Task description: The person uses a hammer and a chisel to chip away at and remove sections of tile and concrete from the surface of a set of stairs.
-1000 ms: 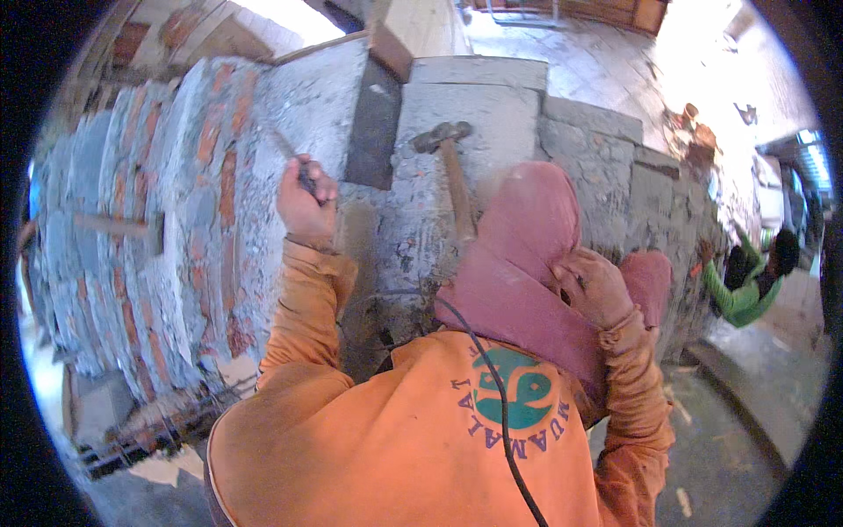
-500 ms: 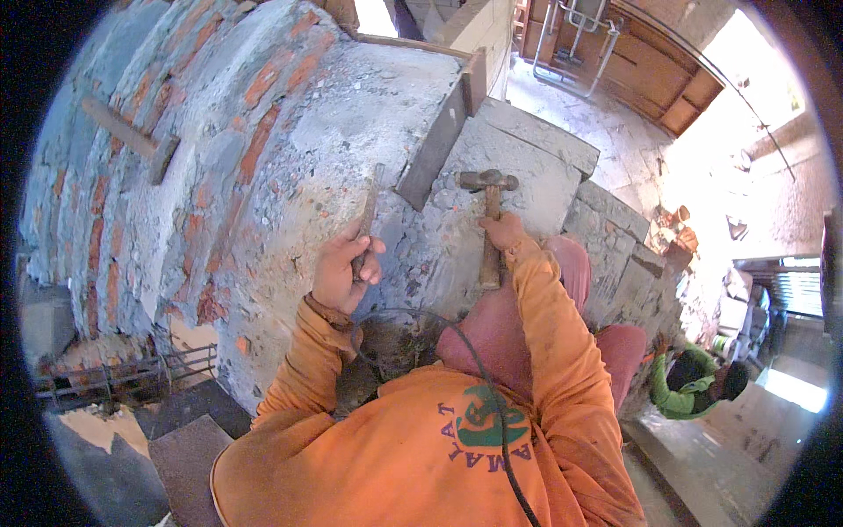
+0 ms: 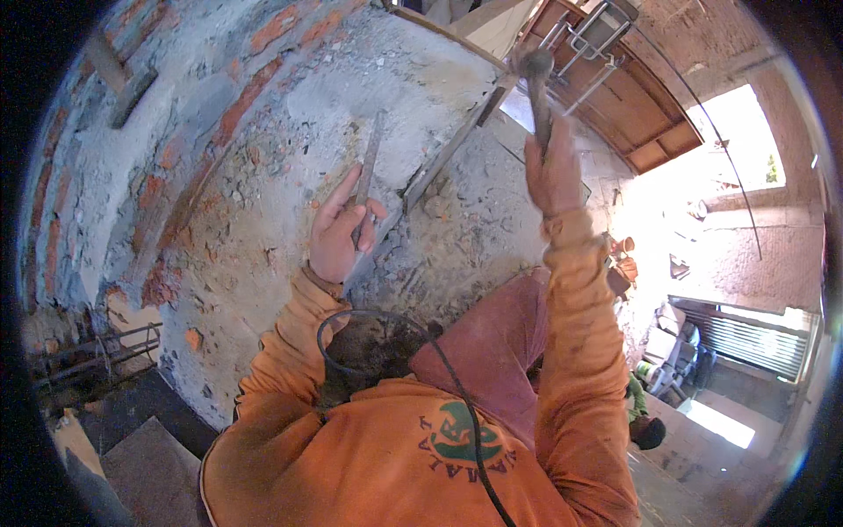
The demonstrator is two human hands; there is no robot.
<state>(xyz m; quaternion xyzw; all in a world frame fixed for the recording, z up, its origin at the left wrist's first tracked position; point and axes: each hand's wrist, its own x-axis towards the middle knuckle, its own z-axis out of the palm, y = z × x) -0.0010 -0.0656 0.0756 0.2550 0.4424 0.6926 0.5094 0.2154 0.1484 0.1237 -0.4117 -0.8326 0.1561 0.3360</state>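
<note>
My left hand [image 3: 338, 233] is closed around a grey metal chisel [image 3: 374, 145], thumb and fingers pinching its shank. The chisel's far end lies over the rough, chipped concrete slab [image 3: 307, 198], though I cannot tell whether it touches. My right hand [image 3: 556, 180], slightly blurred, grips a hammer [image 3: 539, 101] by its wooden handle. The hammer is lifted to the right of the slab, head pointing away from me. Both sleeves are orange and dusty.
Stepped concrete and exposed red brick [image 3: 241, 110] run along the left. A second hammer-shaped tool [image 3: 132, 97] lies there. A black cable [image 3: 457, 378] loops across my front. At the lower right, another person in green [image 3: 638, 400] is partly hidden by my sleeve.
My right hand has raised the hammer up and to the right, off the concrete. My left hand still holds the chisel, in a nearly upright angle. The view has shifted.
</note>
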